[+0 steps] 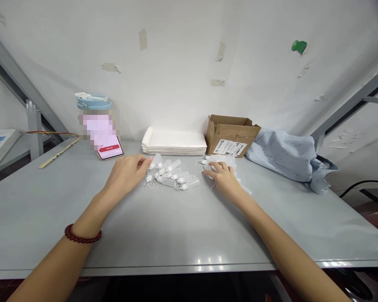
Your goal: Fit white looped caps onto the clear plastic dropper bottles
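Several small clear plastic bottles with white caps and thin looped cap straps lie on their sides in a loose pile at the middle of the table. My left hand is at the pile's left edge, thumb and fingers pinched at one small bottle. To the right, more small bottles lie together, partly covered by my right hand. Its fingers are bent and apart, with the tips resting on or just over those bottles; no bottle is visibly gripped there.
Behind the bottles lies a stack of white padded envelopes, beside an open cardboard box. A light blue cloth lies at the right. At the left stand a phone, a blue-lidded container and a thin wooden strip.
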{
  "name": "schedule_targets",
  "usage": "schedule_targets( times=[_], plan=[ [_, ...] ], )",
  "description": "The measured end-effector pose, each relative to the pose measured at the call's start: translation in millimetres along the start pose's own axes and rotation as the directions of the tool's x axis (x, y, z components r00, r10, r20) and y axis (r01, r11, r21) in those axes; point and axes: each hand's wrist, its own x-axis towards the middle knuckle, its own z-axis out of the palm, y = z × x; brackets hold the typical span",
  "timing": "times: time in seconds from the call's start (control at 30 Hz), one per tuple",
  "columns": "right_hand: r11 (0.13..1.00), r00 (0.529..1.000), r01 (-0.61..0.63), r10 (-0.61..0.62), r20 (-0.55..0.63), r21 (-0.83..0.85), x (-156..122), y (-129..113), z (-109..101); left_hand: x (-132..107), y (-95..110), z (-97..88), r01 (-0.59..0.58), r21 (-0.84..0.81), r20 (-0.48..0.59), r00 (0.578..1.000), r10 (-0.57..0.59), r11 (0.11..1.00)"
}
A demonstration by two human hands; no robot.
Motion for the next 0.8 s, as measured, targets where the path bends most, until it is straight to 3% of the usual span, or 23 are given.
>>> schedule_targets(
  times=[0.2,0.3,0.43,0.5,0.63,0.7,0.8],
  plan=[
    [1.000,0.999,-0.012,0.011,-0.041,-0.026,2.2,3.6,1.6,-1.9,1.6,-2.7,-0.003,-0.012,-0.044,0.999,0.002,1.000],
    [0.999,0.990,-0.032,0.033,-0.136,0.008,4.7,3.7,-3.4,-2.0,2.1,-0.2,-0.006,-0.050,-0.092,0.996,0.002,0.999],
    [0.995,0.953,0.028,0.001,-0.304,0.091,5.9,-4.6,-15.1,-6.3,9.5,12.4,-0.152,-0.128,-0.110,0.984,0.138,0.980],
    [0.988,0.936,0.085,-0.035,-0.349,0.128,5.1,-12.6,-21.4,-11.7,17.8,20.7,-0.283,-0.183,-0.091,0.959,0.270,0.942],
    [0.972,0.944,0.124,-0.053,-0.327,0.200,1.3,-29.6,-31.7,-26.5,39.8,33.0,-0.499,-0.265,-0.058,0.863,0.503,0.825],
    [0.964,0.955,0.124,-0.051,-0.293,0.236,-0.6,-35.7,-35.2,-33.2,49.4,36.1,-0.551,-0.294,-0.075,0.828,0.555,0.781],
    [0.952,0.968,0.128,-0.058,-0.244,0.279,-2.8,-40.9,-38.9,-39.0,57.1,39.1,-0.568,-0.315,-0.140,0.820,0.555,0.760]
  ],
)
